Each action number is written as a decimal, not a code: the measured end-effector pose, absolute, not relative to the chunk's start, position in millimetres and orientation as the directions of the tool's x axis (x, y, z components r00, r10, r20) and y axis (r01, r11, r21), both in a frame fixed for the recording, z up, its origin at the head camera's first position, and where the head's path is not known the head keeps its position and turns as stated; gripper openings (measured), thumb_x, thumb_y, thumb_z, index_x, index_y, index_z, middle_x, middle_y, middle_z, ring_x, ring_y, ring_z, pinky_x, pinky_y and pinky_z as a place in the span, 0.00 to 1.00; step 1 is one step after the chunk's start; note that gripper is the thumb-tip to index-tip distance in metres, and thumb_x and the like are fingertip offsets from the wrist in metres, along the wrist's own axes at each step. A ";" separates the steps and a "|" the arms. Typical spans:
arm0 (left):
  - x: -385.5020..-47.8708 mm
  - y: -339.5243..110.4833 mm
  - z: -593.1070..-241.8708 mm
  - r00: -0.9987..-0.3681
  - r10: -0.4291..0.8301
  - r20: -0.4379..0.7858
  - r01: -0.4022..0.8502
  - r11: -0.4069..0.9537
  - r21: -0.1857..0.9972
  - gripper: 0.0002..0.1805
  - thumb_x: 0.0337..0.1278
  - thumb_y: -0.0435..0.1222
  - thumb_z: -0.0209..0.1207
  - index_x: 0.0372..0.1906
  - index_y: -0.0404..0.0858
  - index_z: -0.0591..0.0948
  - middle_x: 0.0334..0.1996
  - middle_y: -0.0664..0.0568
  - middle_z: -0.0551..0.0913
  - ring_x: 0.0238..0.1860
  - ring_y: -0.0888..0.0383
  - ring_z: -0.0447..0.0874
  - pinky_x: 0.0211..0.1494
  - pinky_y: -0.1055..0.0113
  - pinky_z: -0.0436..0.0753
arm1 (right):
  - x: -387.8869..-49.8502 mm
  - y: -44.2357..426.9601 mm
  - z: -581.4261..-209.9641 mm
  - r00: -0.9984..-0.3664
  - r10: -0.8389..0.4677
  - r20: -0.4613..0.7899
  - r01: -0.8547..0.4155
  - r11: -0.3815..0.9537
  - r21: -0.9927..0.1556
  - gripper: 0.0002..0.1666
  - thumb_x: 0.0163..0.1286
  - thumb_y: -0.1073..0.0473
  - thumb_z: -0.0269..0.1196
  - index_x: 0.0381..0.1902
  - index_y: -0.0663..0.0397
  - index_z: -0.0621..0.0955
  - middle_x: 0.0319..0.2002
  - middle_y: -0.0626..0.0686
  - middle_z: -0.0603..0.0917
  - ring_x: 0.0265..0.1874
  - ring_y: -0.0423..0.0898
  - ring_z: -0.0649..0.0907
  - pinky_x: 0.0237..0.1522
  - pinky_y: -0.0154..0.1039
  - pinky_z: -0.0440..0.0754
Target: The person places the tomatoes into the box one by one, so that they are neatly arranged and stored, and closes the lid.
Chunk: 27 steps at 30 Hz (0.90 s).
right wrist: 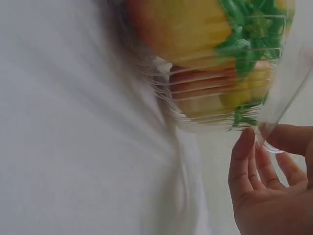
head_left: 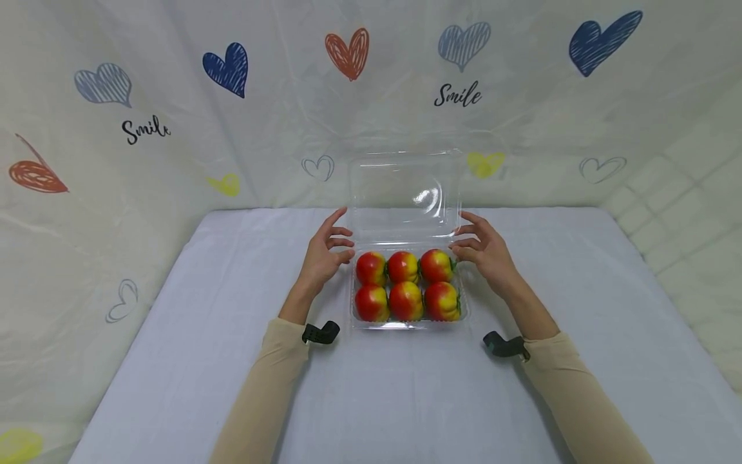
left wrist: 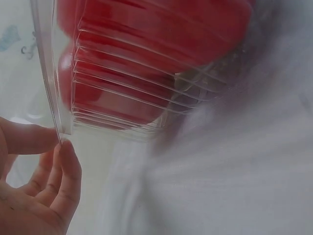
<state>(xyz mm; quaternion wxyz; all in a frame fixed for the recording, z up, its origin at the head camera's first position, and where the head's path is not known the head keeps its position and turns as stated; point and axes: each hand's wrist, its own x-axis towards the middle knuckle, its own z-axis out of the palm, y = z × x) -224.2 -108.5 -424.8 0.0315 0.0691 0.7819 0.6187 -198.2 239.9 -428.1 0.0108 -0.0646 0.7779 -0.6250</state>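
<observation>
A clear plastic clamshell box (head_left: 407, 325) stands on the white cloth, its lid (head_left: 400, 193) raised at the back. Two rows of round red-and-yellow fruits (head_left: 406, 300) with green leafy tops fill it; their kind is unclear. My left hand (head_left: 324, 254) is at the box's far left corner, where thumb and fingertips pinch the thin plastic edge (left wrist: 51, 98) in the left wrist view. Across from it, my right hand (head_left: 485, 254) pinches the plastic edge (right wrist: 288, 105) at the far right corner. The ribbed box side shows below both hands' edges.
A white cloth covers the table (head_left: 232, 290). Behind it hangs a pale curtain (head_left: 400, 116) printed with hearts and writing, close to the raised lid. Black wrist mounts (head_left: 321, 332) stick out from both sleeves.
</observation>
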 end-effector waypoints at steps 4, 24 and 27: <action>-224.9 -108.4 -425.1 -0.989 0.146 0.039 0.071 0.222 0.972 0.49 0.61 0.22 0.64 0.78 0.68 0.64 0.60 0.41 0.79 0.55 0.46 0.85 0.46 0.65 0.91 | -198.9 243.2 -423.6 -0.989 -0.136 0.061 -0.094 0.257 -0.962 0.42 0.75 0.65 0.63 0.82 0.48 0.61 0.64 0.65 0.74 0.47 0.33 0.85 0.48 0.25 0.86; -224.6 -107.3 -410.8 -0.987 0.150 0.063 0.095 0.221 0.971 0.41 0.68 0.28 0.62 0.80 0.58 0.64 0.66 0.38 0.77 0.59 0.44 0.85 0.60 0.53 0.88 | -197.6 242.7 -421.4 -0.983 -0.124 0.135 -0.165 0.278 -0.946 0.40 0.72 0.71 0.62 0.78 0.45 0.66 0.62 0.68 0.76 0.46 0.41 0.86 0.41 0.34 0.90; -224.3 -104.9 -403.8 -0.989 0.138 0.060 0.092 0.238 0.967 0.39 0.70 0.31 0.61 0.80 0.59 0.64 0.67 0.38 0.77 0.60 0.45 0.83 0.62 0.49 0.87 | -198.0 242.7 -421.7 -0.983 -0.110 0.149 -0.174 0.267 -0.948 0.39 0.71 0.72 0.63 0.76 0.45 0.67 0.59 0.63 0.78 0.46 0.44 0.86 0.39 0.33 0.90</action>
